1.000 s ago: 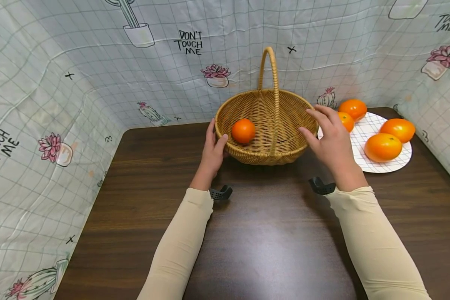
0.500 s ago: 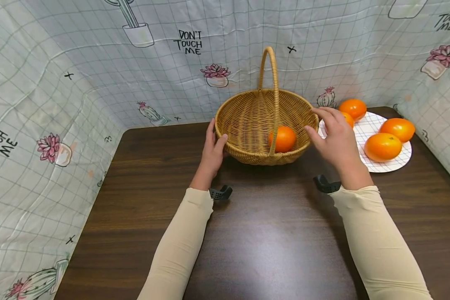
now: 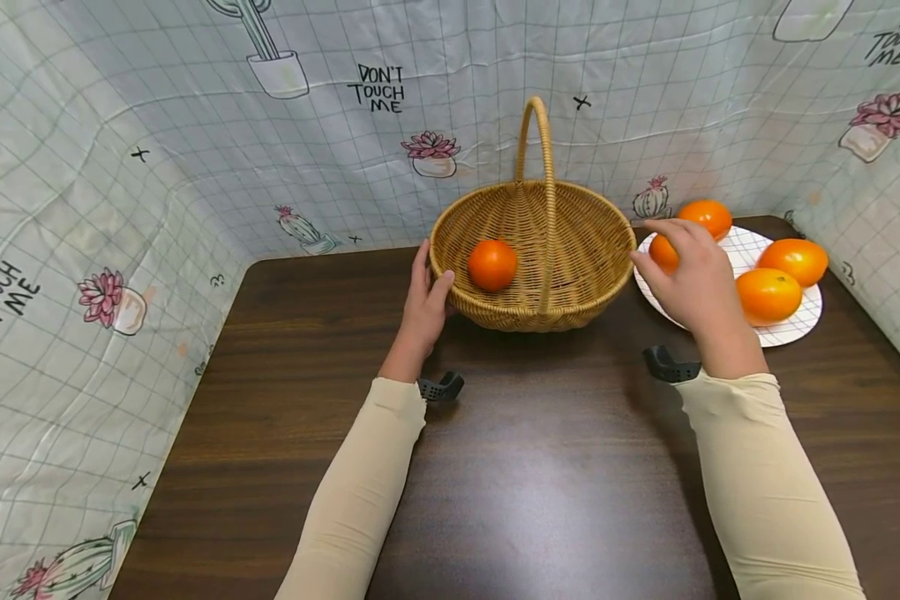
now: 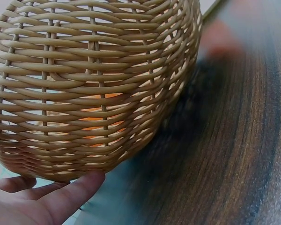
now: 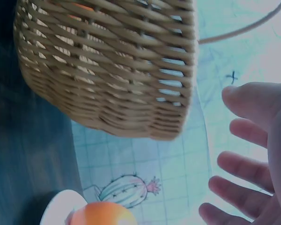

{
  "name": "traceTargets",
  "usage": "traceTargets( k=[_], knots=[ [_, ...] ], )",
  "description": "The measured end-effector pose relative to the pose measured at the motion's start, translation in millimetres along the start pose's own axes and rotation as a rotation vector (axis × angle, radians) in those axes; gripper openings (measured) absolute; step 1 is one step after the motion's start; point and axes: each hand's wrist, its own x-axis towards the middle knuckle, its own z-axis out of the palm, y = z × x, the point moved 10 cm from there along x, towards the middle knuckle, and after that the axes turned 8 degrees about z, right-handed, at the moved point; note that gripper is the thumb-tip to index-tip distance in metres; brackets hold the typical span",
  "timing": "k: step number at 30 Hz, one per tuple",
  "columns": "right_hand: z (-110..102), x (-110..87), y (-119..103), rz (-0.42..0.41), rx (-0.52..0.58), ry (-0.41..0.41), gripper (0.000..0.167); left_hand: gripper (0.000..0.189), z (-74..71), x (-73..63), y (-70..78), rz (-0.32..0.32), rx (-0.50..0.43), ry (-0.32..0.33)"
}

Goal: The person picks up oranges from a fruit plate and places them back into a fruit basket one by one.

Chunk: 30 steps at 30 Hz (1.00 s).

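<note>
A wicker basket (image 3: pixel 528 308) with a tall arched handle stands at the back of the dark table. In it, left of the handle, lies one round, smooth orange fruit (image 3: pixel 492 266). My left hand (image 3: pixel 423 304) touches the basket's left side, and the left wrist view shows its extended fingers (image 4: pixel 72 194) against the outer weave. My right hand (image 3: pixel 693 279) hovers just off the basket's right rim, fingers spread and holding nothing. The right wrist view shows a gap between that hand and the basket.
At the right, a white plate (image 3: pixel 783 335) with a grid pattern holds several orange fruits (image 3: pixel 768 296), one partly hidden by my right hand. A printed cloth (image 3: pixel 307 150) hangs behind the table (image 3: pixel 307 375) and along its sides.
The fruit in the basket rolled from the left to the right side and back to the left. My right hand moved right, away from the rim. My left hand stayed in place.
</note>
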Motion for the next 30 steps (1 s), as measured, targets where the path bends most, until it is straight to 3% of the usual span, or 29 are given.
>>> traceTargets(
  k=[9,22,30],
  knots=[
    [-4.4,2.3,22.6,0.095,-0.033,-0.079,0.048,0.068,0.6,-0.1,-1.7,0.013,-0.015,-0.007],
    [-20.4,3.2,61.3,0.212,-0.069,-0.087,0.054,0.068,0.7,0.2,0.0,0.016,-0.017,-0.006],
    [-27.2,1.8,79.4,0.276,-0.085,-0.113,0.058,0.068,-4.3,7.8,-19.0,0.027,-0.042,0.000]
  ],
)
